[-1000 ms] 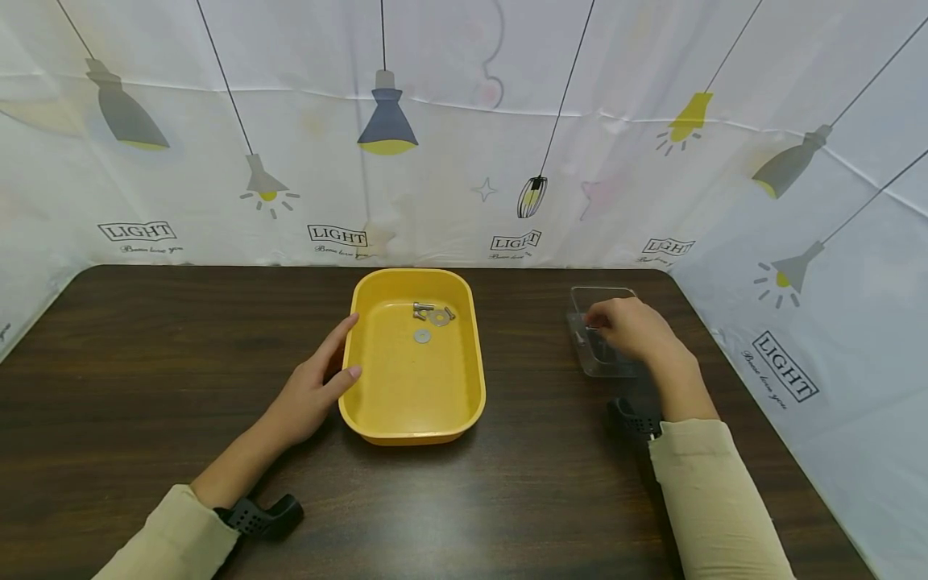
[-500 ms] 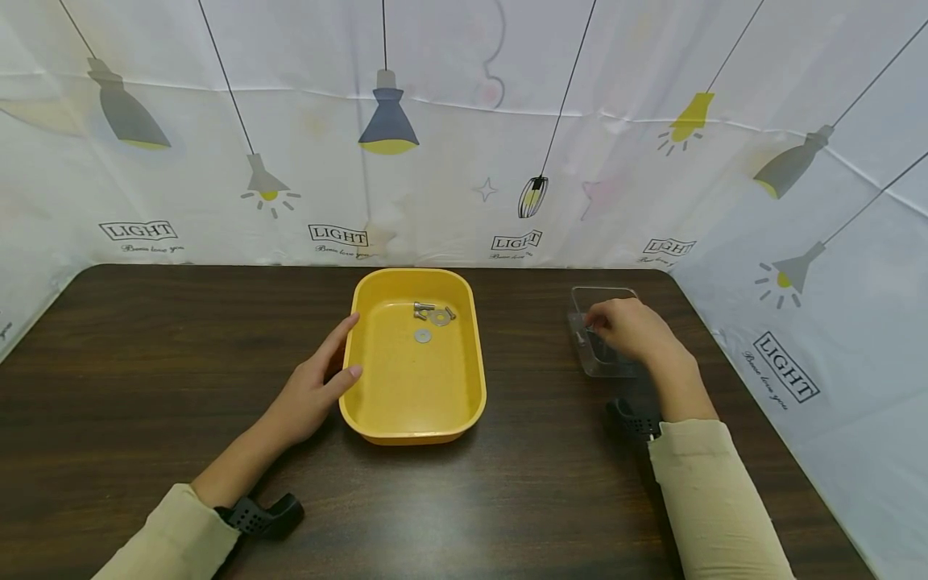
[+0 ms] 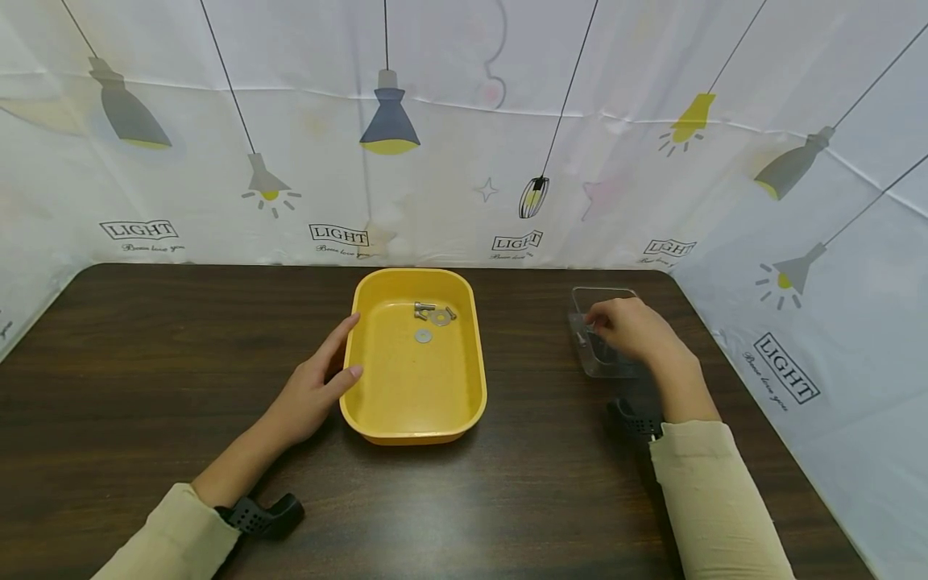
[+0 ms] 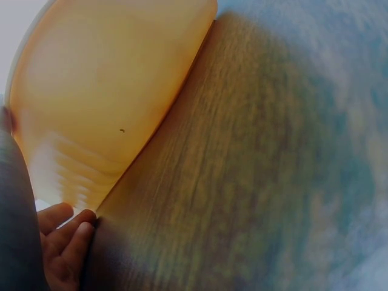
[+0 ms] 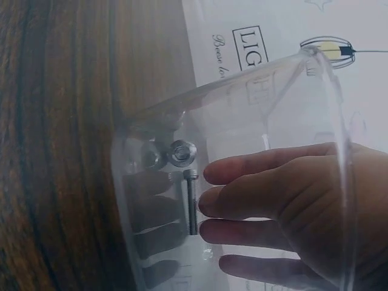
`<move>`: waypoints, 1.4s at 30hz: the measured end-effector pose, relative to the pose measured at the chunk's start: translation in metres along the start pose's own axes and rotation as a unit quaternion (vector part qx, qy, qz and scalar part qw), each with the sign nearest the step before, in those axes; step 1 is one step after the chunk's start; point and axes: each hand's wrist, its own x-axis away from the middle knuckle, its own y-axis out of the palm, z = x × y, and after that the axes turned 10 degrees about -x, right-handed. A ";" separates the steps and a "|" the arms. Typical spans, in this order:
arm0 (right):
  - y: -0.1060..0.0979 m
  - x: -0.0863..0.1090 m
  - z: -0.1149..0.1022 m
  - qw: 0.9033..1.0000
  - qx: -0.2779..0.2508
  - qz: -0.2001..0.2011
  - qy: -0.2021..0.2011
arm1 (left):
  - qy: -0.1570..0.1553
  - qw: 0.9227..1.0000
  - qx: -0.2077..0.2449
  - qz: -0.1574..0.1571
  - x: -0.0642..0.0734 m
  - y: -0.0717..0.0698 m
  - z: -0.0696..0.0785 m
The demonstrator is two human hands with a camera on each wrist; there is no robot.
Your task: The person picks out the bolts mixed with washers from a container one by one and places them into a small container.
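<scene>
My left hand [image 3: 308,395] rests against the left side of a yellow tray [image 3: 413,415], its index fingertip and thumb at the rim. The left wrist view shows other fingers touching the tray's outer wall. A few small screws [image 3: 424,306], a large washer [image 3: 440,317] and a smaller washer [image 3: 424,336] lie in the tray. My right hand [image 3: 634,326] reaches into a clear plastic box [image 3: 605,370] on the right. In the right wrist view, the extended fingers [image 5: 242,197] are beside a long screw [image 5: 191,203]; a socket-head screw [image 5: 182,153] shows its head end.
Both containers stand on a dark wooden table [image 3: 529,451]. A white curtain [image 3: 449,121] printed with lamps hangs behind the table and along its right side. Black camera straps [image 3: 261,515] are on the wrists.
</scene>
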 end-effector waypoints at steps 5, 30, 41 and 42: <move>-0.007 0.003 -0.006 1.000 -0.006 0.015 0.000 | 0.001 1.000 -0.001 0.000 0.000 0.000 0.000; -0.039 0.023 -0.060 0.993 -0.037 0.082 -0.078 | -0.002 1.000 0.004 0.000 0.000 0.000 0.002; -0.039 0.032 -0.102 0.988 -0.068 0.084 -0.109 | -0.006 1.000 0.003 0.000 -0.001 0.001 0.001; -0.037 0.032 -0.105 0.988 -0.068 0.083 -0.114 | -0.007 1.000 0.004 -0.001 -0.001 0.001 0.001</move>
